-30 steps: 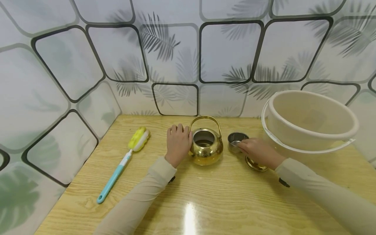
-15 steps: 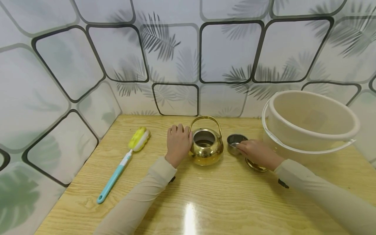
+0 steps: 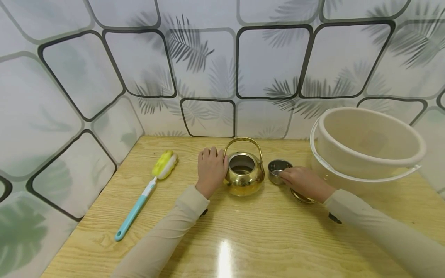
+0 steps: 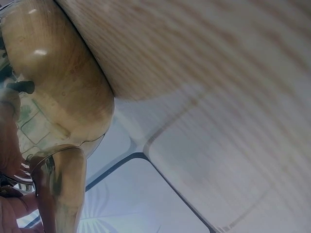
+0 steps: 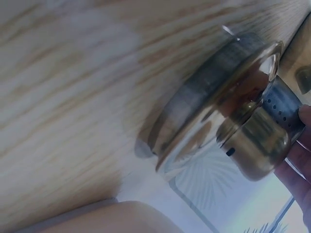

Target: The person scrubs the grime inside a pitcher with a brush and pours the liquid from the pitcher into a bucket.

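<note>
A shiny gold kettle [image 3: 244,179] without its lid stands upright on the table, its hoop handle raised. My left hand [image 3: 212,172] grips the kettle's left side; in the left wrist view its fingertips [image 4: 22,206] show behind the tapered spout [image 4: 62,187]. Just right of the kettle is a small metal strainer [image 3: 276,175] with perforated walls. My right hand [image 3: 307,181] pinches the strainer's near right rim between thumb and fingers. Partly hidden beneath that hand, the gold kettle lid [image 3: 301,197] lies on the table; its knob [image 5: 257,145] shows in the right wrist view.
A large beige bucket [image 3: 365,166] with a white handle stands at the right, behind my right arm. At the left lies a brush [image 3: 139,204] with a blue handle and a yellow-and-white sponge head. A patterned wall [image 3: 208,116] closes off the table's back edge.
The strainer and my right hand have shifted slightly left and toward me, nearer the kettle. My left hand and the kettle have stayed in place.
</note>
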The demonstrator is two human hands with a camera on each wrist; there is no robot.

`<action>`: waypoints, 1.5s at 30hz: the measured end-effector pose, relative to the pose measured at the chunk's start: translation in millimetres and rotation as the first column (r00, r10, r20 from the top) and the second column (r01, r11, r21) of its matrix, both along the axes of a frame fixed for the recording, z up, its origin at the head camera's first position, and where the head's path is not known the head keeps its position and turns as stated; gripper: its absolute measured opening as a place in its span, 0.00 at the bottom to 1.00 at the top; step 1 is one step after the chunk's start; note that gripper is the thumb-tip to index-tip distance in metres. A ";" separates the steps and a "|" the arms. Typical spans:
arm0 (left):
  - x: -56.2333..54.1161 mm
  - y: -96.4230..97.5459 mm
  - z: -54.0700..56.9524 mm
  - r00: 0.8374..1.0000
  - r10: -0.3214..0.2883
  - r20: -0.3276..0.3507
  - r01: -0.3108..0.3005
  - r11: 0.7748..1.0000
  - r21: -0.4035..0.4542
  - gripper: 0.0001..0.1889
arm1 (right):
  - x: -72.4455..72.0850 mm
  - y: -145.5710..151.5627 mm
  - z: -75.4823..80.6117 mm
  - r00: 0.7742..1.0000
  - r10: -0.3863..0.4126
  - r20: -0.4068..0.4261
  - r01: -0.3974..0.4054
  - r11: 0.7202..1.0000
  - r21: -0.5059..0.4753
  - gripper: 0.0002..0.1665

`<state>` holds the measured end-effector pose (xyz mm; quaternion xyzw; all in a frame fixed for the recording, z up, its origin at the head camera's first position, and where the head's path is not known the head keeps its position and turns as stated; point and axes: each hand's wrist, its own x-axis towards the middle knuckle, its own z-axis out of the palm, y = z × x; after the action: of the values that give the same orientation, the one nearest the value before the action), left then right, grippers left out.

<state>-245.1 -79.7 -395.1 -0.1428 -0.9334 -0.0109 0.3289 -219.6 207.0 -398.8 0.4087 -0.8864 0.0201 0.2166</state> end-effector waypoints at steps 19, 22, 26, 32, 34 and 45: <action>-0.7 1.0 -0.9 0.998 0.005 -0.059 -0.004 1.000 0.011 0.12 | 0.7 1.6 -3.7 1.000 -0.008 0.030 0.007 1.000 0.023 0.07; -0.5 1.2 -0.9 0.998 0.006 -0.059 -0.005 1.000 0.013 0.12 | 0.0 1.6 -4.8 1.000 -0.012 0.027 0.011 1.000 0.023 0.06; -0.6 1.4 -0.9 0.998 0.005 -0.057 -0.004 1.000 0.019 0.12 | -0.6 1.0 -5.3 1.000 -0.011 0.024 0.010 1.000 0.023 0.08; -0.9 1.5 -1.5 0.998 0.007 -0.057 -0.006 1.000 0.018 0.11 | -1.3 1.5 -5.4 0.999 -0.016 0.032 0.014 0.998 0.057 0.12; -0.8 1.4 -1.4 0.999 0.008 -0.054 -0.007 1.000 0.016 0.12 | -1.4 1.6 -5.3 1.000 -0.014 0.027 0.012 0.998 0.063 0.12; 0.1 1.3 -0.7 0.999 0.005 -0.053 -0.004 1.000 0.018 0.12 | -4.0 3.6 -7.3 0.998 0.027 -0.057 -0.022 0.996 0.082 0.24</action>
<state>-245.0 -78.4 -395.8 -0.1378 -0.9246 -0.0145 0.3549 -223.6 210.6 -406.1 0.4283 -0.8747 -0.0252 0.2253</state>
